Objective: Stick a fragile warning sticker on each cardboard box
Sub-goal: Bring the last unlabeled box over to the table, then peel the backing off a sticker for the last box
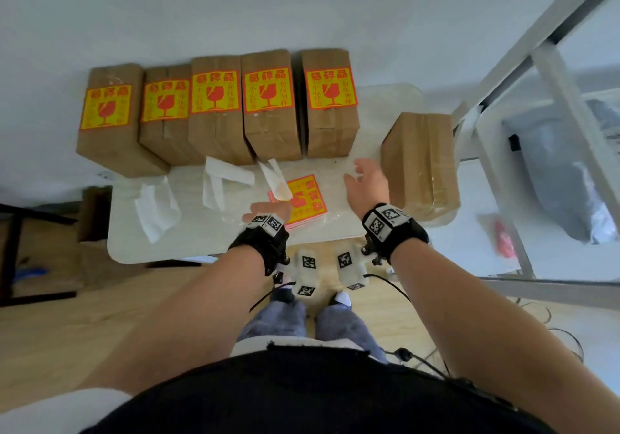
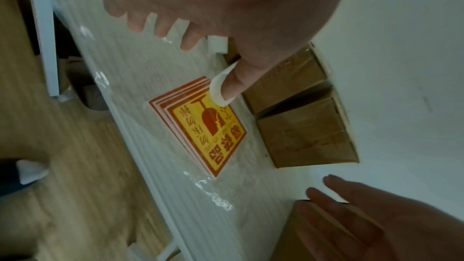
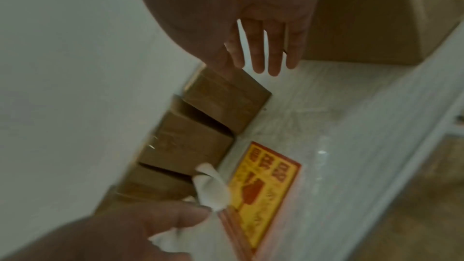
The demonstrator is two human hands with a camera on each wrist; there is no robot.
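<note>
Five cardboard boxes point(image 1: 218, 111) stand in a row against the wall, each with a yellow and red fragile sticker point(image 1: 214, 93) on top. A sixth box point(image 1: 421, 165) with no sticker sits at the table's right end. A stack of stickers point(image 1: 307, 203) lies mid-table, also seen in the wrist views point(image 2: 200, 126) point(image 3: 266, 182). My left hand point(image 1: 265, 208) pinches a white backing strip point(image 1: 275, 178) point(image 2: 218, 90) point(image 3: 211, 190) over the stack's left corner. My right hand point(image 1: 365, 182) point(image 3: 266, 47) hovers open with straight fingers beside the plain box, holding nothing.
Peeled white backing papers point(image 1: 157, 208) point(image 1: 221, 182) lie on the left half of the white table point(image 1: 201, 249). A white metal frame point(image 1: 503, 64) rises at the right. Cables trail on the wooden floor point(image 1: 419, 356), and a dark stand point(image 1: 13, 249) is at the left.
</note>
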